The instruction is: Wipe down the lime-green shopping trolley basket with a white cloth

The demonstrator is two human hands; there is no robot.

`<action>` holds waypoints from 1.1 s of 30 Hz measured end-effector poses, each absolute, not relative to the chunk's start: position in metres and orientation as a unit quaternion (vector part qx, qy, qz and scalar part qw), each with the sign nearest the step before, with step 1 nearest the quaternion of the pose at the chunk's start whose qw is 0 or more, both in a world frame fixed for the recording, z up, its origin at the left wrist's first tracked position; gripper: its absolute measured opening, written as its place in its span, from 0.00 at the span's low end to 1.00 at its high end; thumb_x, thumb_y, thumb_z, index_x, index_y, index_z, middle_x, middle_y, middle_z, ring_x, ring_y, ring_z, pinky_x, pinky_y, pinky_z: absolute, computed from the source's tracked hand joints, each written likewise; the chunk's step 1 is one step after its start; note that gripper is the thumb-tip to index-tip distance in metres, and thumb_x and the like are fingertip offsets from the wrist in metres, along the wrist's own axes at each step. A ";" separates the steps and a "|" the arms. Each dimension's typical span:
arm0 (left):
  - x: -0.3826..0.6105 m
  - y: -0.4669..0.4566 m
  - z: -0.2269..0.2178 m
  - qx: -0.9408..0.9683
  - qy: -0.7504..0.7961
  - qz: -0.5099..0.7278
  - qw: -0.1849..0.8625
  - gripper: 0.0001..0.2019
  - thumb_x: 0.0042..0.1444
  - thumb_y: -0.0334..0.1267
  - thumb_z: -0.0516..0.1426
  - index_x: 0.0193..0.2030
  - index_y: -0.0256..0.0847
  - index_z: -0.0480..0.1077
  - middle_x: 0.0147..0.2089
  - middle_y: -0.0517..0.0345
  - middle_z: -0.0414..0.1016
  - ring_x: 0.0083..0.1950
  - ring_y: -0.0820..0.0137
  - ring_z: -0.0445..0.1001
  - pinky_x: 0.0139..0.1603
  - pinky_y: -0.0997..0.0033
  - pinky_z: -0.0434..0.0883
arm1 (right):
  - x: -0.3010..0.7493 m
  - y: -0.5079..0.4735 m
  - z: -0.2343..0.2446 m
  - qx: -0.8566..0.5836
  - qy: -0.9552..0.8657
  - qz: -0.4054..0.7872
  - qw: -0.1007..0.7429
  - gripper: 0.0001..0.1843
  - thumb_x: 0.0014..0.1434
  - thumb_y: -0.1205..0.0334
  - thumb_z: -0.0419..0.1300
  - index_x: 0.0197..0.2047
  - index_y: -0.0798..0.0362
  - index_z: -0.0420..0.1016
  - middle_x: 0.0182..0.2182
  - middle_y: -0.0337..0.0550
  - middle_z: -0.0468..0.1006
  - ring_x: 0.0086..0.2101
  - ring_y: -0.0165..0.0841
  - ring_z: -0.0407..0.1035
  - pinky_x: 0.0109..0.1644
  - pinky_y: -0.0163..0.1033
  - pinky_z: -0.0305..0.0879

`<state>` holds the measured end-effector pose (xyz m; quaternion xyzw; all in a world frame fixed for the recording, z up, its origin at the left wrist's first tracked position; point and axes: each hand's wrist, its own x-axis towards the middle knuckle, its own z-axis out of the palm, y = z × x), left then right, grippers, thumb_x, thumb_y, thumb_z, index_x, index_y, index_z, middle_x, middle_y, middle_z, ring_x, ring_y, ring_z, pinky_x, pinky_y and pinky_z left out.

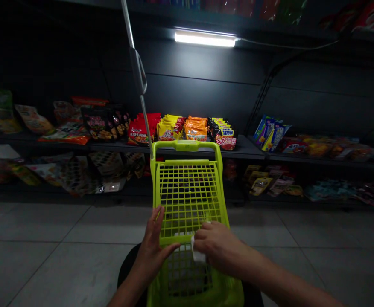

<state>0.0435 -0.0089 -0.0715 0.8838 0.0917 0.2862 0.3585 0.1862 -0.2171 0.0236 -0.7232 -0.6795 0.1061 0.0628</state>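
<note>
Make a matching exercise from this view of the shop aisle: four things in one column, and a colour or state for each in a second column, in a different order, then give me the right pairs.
Things
1. left hand
2. right hand
3. shopping basket
4. strip light

Colours or states
A. lit, bright white
B. lime-green plastic grid
C. on a white scrap of tissue or cloth
D. open, fingers spread, by the basket

Pairs: 1-D, 2-C, 3-B, 4-A

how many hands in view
2: the left hand open against the green basket, and the right hand holding a white cloth over it. No others visible.
</note>
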 end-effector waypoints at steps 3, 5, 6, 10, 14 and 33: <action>0.044 -0.009 -0.072 0.883 0.098 0.285 0.360 0.50 0.58 0.43 0.65 0.77 0.61 0.37 0.78 0.48 0.45 0.78 0.49 0.48 0.72 0.36 0.58 | 0.206 -0.214 0.044 -0.693 -0.699 0.153 0.093 0.13 0.59 0.70 0.62 0.45 0.47 0.80 0.41 0.38 0.81 0.41 0.32 0.70 0.44 0.36 0.62; 0.044 -0.008 -0.072 0.885 0.098 0.284 0.356 0.49 0.58 0.44 0.65 0.77 0.62 0.37 0.78 0.49 0.46 0.78 0.49 0.48 0.71 0.36 0.59 | 0.245 -0.191 0.056 -0.752 -0.645 0.075 0.111 0.15 0.62 0.72 0.58 0.48 0.48 0.80 0.45 0.42 0.81 0.46 0.34 0.70 0.49 0.37 0.62; 0.044 -0.008 -0.071 0.886 0.096 0.283 0.354 0.49 0.58 0.45 0.65 0.77 0.62 0.37 0.78 0.49 0.46 0.78 0.49 0.49 0.71 0.37 0.59 | 0.266 -0.177 0.060 -0.793 -0.598 0.014 0.115 0.17 0.63 0.72 0.57 0.51 0.49 0.79 0.49 0.44 0.80 0.48 0.36 0.69 0.52 0.39 0.62; 0.045 -0.009 -0.069 0.889 0.094 0.279 0.350 0.49 0.58 0.45 0.65 0.77 0.61 0.36 0.79 0.48 0.45 0.78 0.50 0.49 0.71 0.37 0.60 | 0.322 -0.131 0.056 -0.876 -0.470 -0.084 0.073 0.22 0.64 0.70 0.57 0.60 0.50 0.74 0.57 0.50 0.75 0.54 0.41 0.66 0.56 0.43 0.61; 0.044 -0.009 -0.070 0.890 0.095 0.283 0.344 0.48 0.59 0.46 0.64 0.77 0.60 0.37 0.79 0.48 0.45 0.78 0.50 0.48 0.72 0.37 0.58 | 0.296 -0.145 0.032 -0.857 -0.511 -0.061 0.034 0.17 0.66 0.69 0.55 0.56 0.52 0.76 0.49 0.51 0.79 0.49 0.41 0.67 0.53 0.44 0.60; 0.045 -0.006 -0.071 0.895 0.095 0.284 0.330 0.48 0.59 0.44 0.64 0.77 0.62 0.36 0.77 0.48 0.47 0.77 0.48 0.50 0.70 0.35 0.61 | 0.331 -0.151 0.047 -0.874 -0.478 -0.083 0.012 0.16 0.68 0.68 0.52 0.54 0.52 0.77 0.50 0.51 0.78 0.49 0.40 0.67 0.53 0.43 0.59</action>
